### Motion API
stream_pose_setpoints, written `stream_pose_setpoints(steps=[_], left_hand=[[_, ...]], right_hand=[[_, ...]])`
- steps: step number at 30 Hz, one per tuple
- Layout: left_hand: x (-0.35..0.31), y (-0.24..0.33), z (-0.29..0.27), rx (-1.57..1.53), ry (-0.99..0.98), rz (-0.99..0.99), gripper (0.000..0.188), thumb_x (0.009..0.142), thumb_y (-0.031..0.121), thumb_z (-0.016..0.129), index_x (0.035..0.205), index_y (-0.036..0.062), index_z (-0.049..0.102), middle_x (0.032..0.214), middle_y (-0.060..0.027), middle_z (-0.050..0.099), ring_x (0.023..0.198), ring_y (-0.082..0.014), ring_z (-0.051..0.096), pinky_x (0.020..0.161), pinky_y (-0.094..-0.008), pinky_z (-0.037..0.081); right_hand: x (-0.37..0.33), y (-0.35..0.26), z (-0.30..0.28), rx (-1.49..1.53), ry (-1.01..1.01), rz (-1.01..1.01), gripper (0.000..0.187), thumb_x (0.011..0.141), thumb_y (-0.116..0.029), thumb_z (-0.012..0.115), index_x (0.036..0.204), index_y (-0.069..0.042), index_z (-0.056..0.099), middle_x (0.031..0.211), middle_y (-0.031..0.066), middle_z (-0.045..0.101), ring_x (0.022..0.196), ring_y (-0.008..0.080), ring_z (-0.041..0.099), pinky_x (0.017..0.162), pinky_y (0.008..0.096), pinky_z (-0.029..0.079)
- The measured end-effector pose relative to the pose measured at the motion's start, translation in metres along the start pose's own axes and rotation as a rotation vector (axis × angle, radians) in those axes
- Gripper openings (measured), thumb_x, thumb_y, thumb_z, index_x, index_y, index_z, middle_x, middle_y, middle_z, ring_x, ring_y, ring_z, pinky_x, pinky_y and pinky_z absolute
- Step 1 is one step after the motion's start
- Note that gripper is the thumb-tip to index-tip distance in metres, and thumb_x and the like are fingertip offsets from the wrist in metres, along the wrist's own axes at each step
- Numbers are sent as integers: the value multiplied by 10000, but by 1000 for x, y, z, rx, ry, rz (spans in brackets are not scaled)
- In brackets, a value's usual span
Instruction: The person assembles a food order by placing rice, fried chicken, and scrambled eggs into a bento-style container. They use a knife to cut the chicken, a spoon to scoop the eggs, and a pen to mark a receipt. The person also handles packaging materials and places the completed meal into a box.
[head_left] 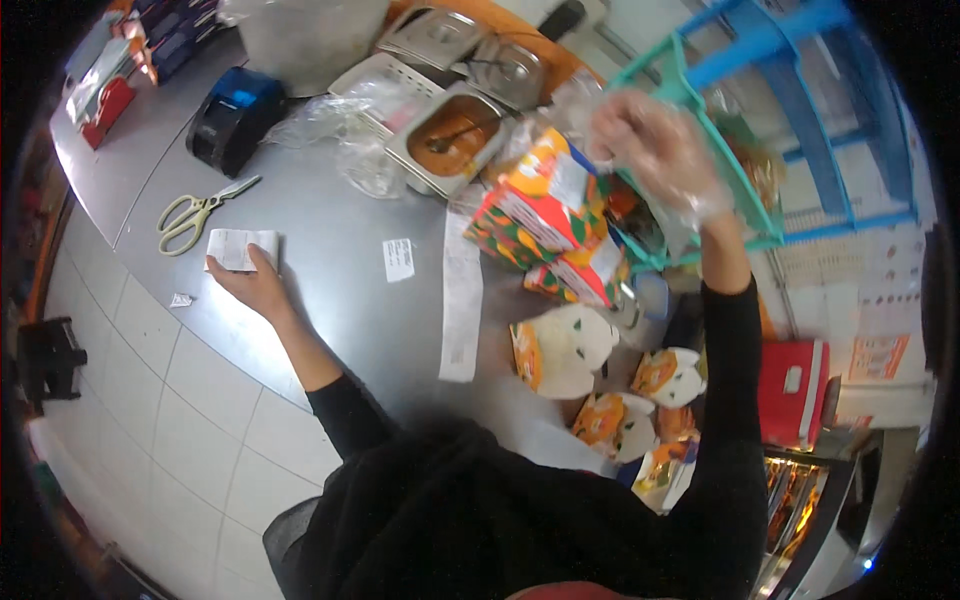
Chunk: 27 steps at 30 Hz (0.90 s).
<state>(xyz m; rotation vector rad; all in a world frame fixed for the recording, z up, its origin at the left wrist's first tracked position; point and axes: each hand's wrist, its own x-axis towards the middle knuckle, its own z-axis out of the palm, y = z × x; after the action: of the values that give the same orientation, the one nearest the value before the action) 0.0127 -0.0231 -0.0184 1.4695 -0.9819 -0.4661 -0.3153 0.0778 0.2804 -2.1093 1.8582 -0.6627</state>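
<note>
At the counter's left edge, my left hand [256,285] is bare, its thumb and fingers closed around a small white stack of paper slips [242,248]. My right hand [650,150], in a clear plastic glove, is raised at the upper right in front of a teal basket [690,90]. Its fingers look curled, but blur and the glove hide what they hold, if anything. Just below it stand colourful patterned cartons [545,205]. Scissors with pale handles [185,222] lie beyond my left hand.
A metal pan of orange sauce [455,140] holds a ladle. On the counter [340,290] lie a long receipt [462,300] and a small label [398,260]. A black label printer [235,118] stands behind. Open food cartons [565,350] and a red box [790,390] are at right.
</note>
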Motion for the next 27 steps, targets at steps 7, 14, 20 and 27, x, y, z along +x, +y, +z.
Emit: stream_pose_setpoints(steps=[7,14,20,27], left_hand=[[3,3,0,-43,0,-64,625,777,117,557,1263,-78,216,1275,-226,278,1179,-299,327,965,-350,309],[6,15,-3,-238,-51,-200,614,784,78,547,1275,-61,205,1233,-204,333,1087,-237,404,905,-304,348],[9,-1,-9,-323,-27,-249,603,769,46,560,1271,-40,237,1190,-173,385,972,-190,470,815,-261,398],[8,10,-4,-357,-59,-319,598,761,22,564,1270,-21,253,1149,-149,417,903,-153,489,702,-223,428]], right_hand=[[158,41,69,-599,-281,-203,215,847,-244,476,897,-47,547,796,49,570,790,157,545,712,288,443],[269,111,208,-248,-654,113,296,769,-257,500,961,-46,581,983,126,573,895,259,539,768,331,428],[289,137,271,-572,-564,228,285,717,-219,538,931,-42,600,944,151,585,850,284,558,736,355,442],[309,171,282,-655,-494,238,281,656,-176,582,897,-37,621,897,180,599,798,313,580,700,383,459]])
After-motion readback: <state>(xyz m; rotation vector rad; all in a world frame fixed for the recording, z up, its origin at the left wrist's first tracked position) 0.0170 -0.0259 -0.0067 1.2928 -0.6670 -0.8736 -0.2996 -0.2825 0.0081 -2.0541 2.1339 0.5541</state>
